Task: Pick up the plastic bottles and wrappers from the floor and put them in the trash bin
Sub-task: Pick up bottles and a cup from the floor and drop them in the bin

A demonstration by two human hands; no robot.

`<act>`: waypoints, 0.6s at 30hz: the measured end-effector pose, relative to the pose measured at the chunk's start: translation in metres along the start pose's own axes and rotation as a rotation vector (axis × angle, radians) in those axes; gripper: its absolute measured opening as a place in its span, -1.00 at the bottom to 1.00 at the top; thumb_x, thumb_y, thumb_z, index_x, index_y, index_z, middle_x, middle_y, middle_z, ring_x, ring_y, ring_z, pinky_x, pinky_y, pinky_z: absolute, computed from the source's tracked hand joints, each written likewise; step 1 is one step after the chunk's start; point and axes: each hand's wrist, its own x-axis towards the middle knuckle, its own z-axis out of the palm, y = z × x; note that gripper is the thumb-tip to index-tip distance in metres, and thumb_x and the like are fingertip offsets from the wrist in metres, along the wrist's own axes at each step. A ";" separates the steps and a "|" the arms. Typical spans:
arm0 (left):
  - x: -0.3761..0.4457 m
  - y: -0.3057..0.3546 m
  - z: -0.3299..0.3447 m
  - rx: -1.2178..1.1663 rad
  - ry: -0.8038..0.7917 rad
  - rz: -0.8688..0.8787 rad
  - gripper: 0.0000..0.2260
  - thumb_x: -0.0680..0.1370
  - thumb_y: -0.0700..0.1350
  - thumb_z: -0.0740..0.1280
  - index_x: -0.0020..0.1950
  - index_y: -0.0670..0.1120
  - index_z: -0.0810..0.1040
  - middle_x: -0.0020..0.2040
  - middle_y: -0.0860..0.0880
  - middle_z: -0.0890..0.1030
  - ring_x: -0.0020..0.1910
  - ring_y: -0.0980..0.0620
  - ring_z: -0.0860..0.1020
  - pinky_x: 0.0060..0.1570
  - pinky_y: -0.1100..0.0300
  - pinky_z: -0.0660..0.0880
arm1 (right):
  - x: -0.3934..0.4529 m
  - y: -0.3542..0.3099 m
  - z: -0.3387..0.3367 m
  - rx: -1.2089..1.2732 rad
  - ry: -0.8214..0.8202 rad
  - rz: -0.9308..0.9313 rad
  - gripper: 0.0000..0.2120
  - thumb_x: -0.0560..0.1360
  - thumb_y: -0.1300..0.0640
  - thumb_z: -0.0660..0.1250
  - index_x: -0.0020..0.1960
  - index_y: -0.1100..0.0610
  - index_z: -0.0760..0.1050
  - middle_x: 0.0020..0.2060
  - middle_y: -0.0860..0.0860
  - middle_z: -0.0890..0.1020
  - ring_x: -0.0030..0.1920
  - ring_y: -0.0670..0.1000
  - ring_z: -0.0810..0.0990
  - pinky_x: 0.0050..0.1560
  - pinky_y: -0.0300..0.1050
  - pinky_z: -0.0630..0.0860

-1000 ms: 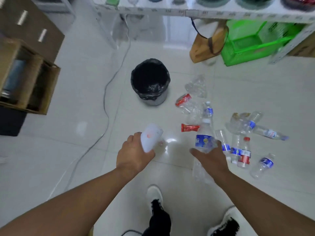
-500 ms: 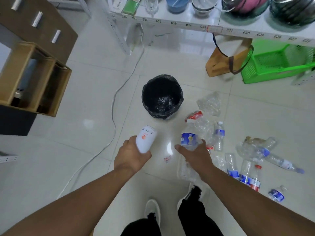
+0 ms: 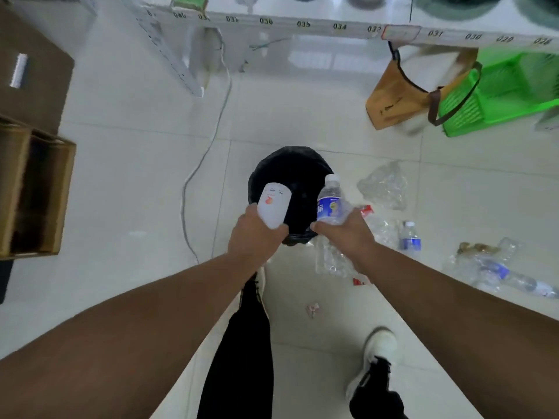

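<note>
With the left hand (image 3: 257, 237) gripping a white bottle (image 3: 273, 204) and the right hand (image 3: 344, 234) a clear bottle (image 3: 329, 204) over the bin (image 3: 320, 164), let go only once both are fully above its mouth.

Single head-worn wide-angle view, looking steeply down and forward; floor (image 3: 127, 182) below, shelf edge (image 3: 302, 24) at top.

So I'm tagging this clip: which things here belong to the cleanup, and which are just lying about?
Job: white bottle in left hand; water bottle in right hand; trash bin; floor bottles; clear wrapper.
Bystanders: green basket, brown bag, cable, wooden crate.
</note>
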 end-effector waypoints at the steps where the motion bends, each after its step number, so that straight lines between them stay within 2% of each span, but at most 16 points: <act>1: 0.022 -0.001 0.001 0.029 -0.018 0.010 -0.28 0.40 0.22 0.52 0.44 -0.02 0.36 0.12 0.01 0.52 0.03 -0.05 0.52 -0.08 0.09 0.49 | 0.016 -0.003 0.009 -0.018 0.024 0.006 -0.25 0.33 -0.06 0.67 0.39 0.12 0.44 0.15 0.14 0.66 0.11 0.18 0.68 0.18 0.20 0.66; 3: 0.061 -0.004 0.004 0.067 -0.066 0.035 -0.32 0.44 0.22 0.50 0.44 -0.03 0.37 0.11 0.01 0.51 -0.02 -0.04 0.51 -0.17 0.14 0.47 | 0.044 -0.006 0.027 -0.052 0.029 0.009 -0.19 0.35 -0.10 0.67 0.44 0.13 0.38 0.21 0.13 0.62 0.19 0.19 0.65 0.23 0.20 0.63; 5: 0.089 -0.007 0.005 0.073 -0.127 0.028 -0.35 0.51 0.22 0.41 0.49 -0.06 0.38 0.17 -0.04 0.54 -0.04 -0.04 0.56 -0.20 0.11 0.58 | 0.066 -0.011 0.042 -0.078 -0.024 0.000 -0.05 0.37 -0.27 0.62 0.55 0.14 0.32 0.38 0.18 0.56 0.37 0.23 0.57 0.37 0.25 0.54; 6: 0.097 -0.007 0.003 0.057 -0.157 0.010 -0.32 0.52 0.24 0.34 0.55 -0.08 0.36 0.24 -0.08 0.55 0.02 -0.07 0.61 -0.11 0.02 0.67 | 0.072 -0.015 0.047 -0.100 -0.029 0.010 0.04 0.37 -0.37 0.56 0.64 0.11 0.24 0.51 0.18 0.46 0.49 0.25 0.47 0.46 0.26 0.46; 8: 0.104 -0.006 -0.004 0.049 -0.184 0.012 -0.25 0.50 0.29 0.20 0.60 -0.09 0.35 0.41 -0.14 0.54 0.25 -0.19 0.61 0.17 -0.17 0.65 | 0.077 -0.019 0.051 -0.110 0.044 0.045 0.14 0.39 -0.51 0.41 0.73 0.05 0.06 0.67 0.15 0.25 0.64 0.23 0.26 0.56 0.29 0.31; 10: 0.104 -0.008 -0.015 0.060 -0.161 0.052 -0.27 0.48 0.32 0.12 0.53 -0.07 0.44 0.39 -0.15 0.57 0.31 -0.20 0.59 0.26 -0.22 0.60 | 0.073 -0.022 0.048 -0.080 0.084 0.038 0.07 0.43 -0.55 0.29 0.73 0.02 0.08 0.67 0.12 0.25 0.64 0.20 0.26 0.58 0.26 0.27; 13: 0.102 -0.011 -0.030 0.082 -0.143 0.083 -0.37 0.55 0.27 0.16 0.54 -0.01 0.45 0.43 -0.09 0.54 0.37 -0.14 0.54 0.35 -0.19 0.54 | 0.062 -0.017 0.041 -0.080 0.040 -0.002 -0.14 0.57 -0.42 0.22 0.71 0.03 0.19 0.63 0.09 0.34 0.59 0.15 0.34 0.53 0.08 0.27; 16: 0.095 -0.005 -0.041 0.089 -0.156 0.105 -0.40 0.57 0.25 0.18 0.57 0.03 0.42 0.45 -0.04 0.53 0.40 -0.11 0.52 0.37 -0.14 0.51 | 0.049 -0.015 0.031 -0.044 0.043 0.005 -0.14 0.56 -0.43 0.24 0.71 -0.02 0.18 0.65 0.05 0.31 0.62 0.12 0.30 0.54 0.10 0.25; 18: 0.090 0.000 -0.046 0.087 -0.152 0.129 -0.40 0.57 0.25 0.19 0.57 0.03 0.42 0.44 -0.05 0.53 0.39 -0.11 0.52 0.31 -0.03 0.48 | 0.042 -0.015 0.025 -0.014 0.061 0.011 -0.17 0.55 -0.43 0.24 0.69 -0.03 0.22 0.64 0.04 0.34 0.61 0.12 0.33 0.46 0.03 0.28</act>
